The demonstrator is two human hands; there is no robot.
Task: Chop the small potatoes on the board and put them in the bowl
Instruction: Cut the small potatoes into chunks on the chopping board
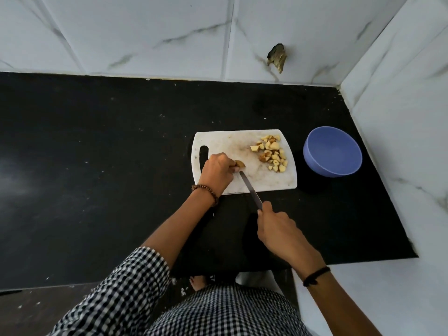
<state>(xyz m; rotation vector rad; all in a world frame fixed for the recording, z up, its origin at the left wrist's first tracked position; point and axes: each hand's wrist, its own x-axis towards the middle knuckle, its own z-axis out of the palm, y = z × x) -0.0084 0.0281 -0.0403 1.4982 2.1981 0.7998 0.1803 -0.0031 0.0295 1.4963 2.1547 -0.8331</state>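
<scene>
Left hand curled over small brown-skinned potato piece on white plastic chopping board, pinning it for cut. Right hand gripped steel knife, tip at potato. Cut chunks heaped at board's right side, near empty blue round bowl, likely for easy transfer.

potato pieces on board, bowl right of board

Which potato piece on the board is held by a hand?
The potato piece held by the left hand, apart from the loose pile near the bowl.
</scene>
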